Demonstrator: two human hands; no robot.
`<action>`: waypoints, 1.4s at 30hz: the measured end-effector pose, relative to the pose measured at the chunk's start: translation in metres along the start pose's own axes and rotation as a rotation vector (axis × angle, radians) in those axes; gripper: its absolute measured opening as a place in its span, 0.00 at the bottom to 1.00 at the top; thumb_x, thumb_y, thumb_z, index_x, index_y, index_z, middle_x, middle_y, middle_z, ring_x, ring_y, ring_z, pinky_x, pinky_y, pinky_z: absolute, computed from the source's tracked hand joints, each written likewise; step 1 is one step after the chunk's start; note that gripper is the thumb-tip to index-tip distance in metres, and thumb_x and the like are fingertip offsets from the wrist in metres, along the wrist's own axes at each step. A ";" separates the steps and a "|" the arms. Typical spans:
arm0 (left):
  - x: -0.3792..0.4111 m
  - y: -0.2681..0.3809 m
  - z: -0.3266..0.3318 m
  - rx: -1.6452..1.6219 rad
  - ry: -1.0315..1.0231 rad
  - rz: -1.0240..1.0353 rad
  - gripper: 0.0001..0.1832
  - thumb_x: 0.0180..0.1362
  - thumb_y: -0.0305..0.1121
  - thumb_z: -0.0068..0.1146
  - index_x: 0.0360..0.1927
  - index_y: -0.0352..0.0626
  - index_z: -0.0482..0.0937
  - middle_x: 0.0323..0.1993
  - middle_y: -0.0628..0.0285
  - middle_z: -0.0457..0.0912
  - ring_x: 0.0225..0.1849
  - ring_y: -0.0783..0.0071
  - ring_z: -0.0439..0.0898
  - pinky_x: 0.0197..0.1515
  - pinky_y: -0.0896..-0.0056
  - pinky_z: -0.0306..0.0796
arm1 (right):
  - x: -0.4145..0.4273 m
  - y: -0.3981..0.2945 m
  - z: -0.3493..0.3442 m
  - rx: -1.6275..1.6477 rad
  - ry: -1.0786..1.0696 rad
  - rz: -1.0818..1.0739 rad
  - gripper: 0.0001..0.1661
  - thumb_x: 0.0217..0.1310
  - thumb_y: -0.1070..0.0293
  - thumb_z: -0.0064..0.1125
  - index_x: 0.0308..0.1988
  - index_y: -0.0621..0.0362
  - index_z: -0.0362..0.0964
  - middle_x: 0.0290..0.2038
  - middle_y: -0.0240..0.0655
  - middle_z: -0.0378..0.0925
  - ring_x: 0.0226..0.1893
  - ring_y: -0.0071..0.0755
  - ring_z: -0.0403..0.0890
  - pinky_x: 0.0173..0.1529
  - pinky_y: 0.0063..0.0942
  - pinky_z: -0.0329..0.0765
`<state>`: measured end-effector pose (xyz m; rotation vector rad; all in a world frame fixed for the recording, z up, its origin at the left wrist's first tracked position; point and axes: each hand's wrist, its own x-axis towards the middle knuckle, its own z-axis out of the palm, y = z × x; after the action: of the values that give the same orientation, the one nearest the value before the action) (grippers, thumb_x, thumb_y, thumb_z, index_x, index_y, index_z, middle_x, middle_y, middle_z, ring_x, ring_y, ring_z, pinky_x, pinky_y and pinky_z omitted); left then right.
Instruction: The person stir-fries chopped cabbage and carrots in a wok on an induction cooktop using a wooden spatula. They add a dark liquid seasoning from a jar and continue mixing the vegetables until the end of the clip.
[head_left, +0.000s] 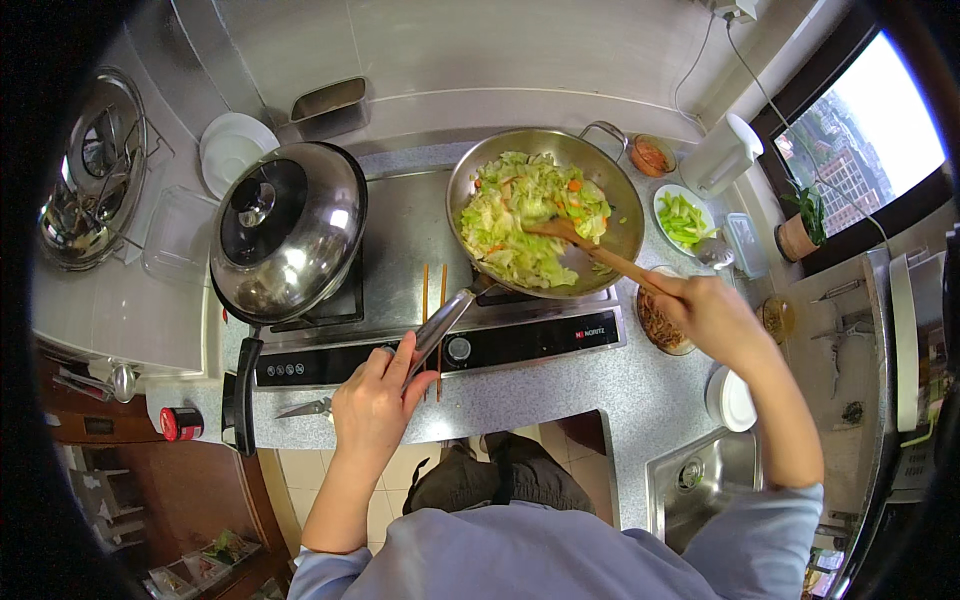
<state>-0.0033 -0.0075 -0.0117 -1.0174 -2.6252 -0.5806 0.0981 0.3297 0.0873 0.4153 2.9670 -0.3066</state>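
My left hand (379, 397) grips the metal handle (444, 321) of a wide stainless steel pan (626, 217) on the right side of the gas hob. Chopped cabbage (517, 187) with bits of carrot fills much of the pan, partly blurred. In my right hand (701, 319) is a wooden spatula (611, 259), its blade down among the cabbage. A pair of wooden chopsticks (425, 296) lies across the hob's front edge, partly under my left hand. Close to my right hand stands a dish of brown shredded food (661, 322).
A lidded wok (300, 225) occupies the left burner, its black handle (246, 394) jutting past the counter edge. Scissors (304, 409) and a red-lidded jar (180, 424) lie near that edge. Sliced green vegetables (682, 217), a white jug (724, 154) and a sink (701, 480) are at right.
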 end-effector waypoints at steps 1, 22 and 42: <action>-0.001 -0.001 -0.001 0.008 -0.002 -0.006 0.27 0.44 0.42 0.69 0.49 0.42 0.80 0.26 0.66 0.76 0.25 0.70 0.79 0.25 0.71 0.74 | -0.010 -0.008 -0.019 0.044 -0.071 0.050 0.19 0.62 0.62 0.53 0.52 0.47 0.75 0.28 0.50 0.78 0.30 0.54 0.79 0.37 0.45 0.75; 0.000 -0.007 0.001 0.005 -0.018 0.021 0.28 0.45 0.45 0.68 0.50 0.45 0.79 0.24 0.66 0.71 0.21 0.70 0.76 0.21 0.70 0.72 | 0.031 0.040 -0.090 0.140 -0.100 0.462 0.19 0.71 0.59 0.44 0.51 0.57 0.75 0.15 0.29 0.72 0.12 0.17 0.70 0.18 0.20 0.70; -0.002 -0.006 0.001 0.007 -0.026 0.013 0.28 0.45 0.45 0.68 0.50 0.44 0.79 0.24 0.65 0.72 0.22 0.70 0.76 0.21 0.70 0.71 | -0.010 0.008 -0.081 -0.540 0.080 -0.282 0.19 0.55 0.58 0.58 0.49 0.34 0.78 0.20 0.34 0.66 0.20 0.35 0.73 0.26 0.34 0.72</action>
<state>-0.0066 -0.0124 -0.0145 -1.0459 -2.6390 -0.5589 0.1016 0.3525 0.1658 -0.0564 3.0096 0.4905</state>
